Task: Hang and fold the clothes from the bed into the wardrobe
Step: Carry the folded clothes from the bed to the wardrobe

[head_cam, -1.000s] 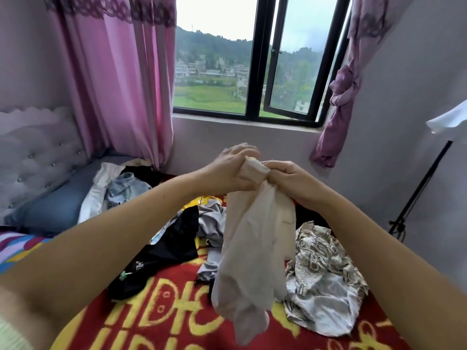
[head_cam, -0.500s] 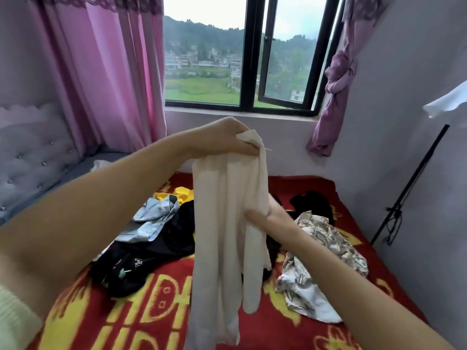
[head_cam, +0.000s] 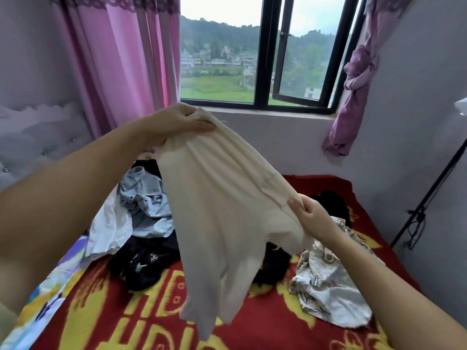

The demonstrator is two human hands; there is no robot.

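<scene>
The cream garment [head_cam: 222, 213] is now stretched on a slant above the bed [head_cam: 278, 332]. Half a second ago it hung straight down from the left hand alone, with the right hand laid flat against its middle; a second ago both hands were bunched together at its top edge. The left hand [head_cam: 174, 125] is seen at about 11 o'clock, pinching the upper corner between thumb and curled fingers. The right hand [head_cam: 307, 215] has been moved out to about 3 o'clock, where a seamed edge is gripped. The cloth has thus been spread for inspection, and it is judged that folding or hanging is only being prepared; nothing has yet been carried to the wardrobe.

The wardrobe is not in view. The lower part of the garment dangles toward 6 o'clock, and its type cannot be settled. Behind it, part of the black garment [head_cam: 141, 263] is hidden. A pale blue shirt [head_cam: 144, 203] lies at 9 o'clock and a patterned satin piece [head_cam: 326, 281] at 4 o'clock, both crumpled on the bed. A stand [head_cam: 427, 195] at the right edge is cut off.
</scene>
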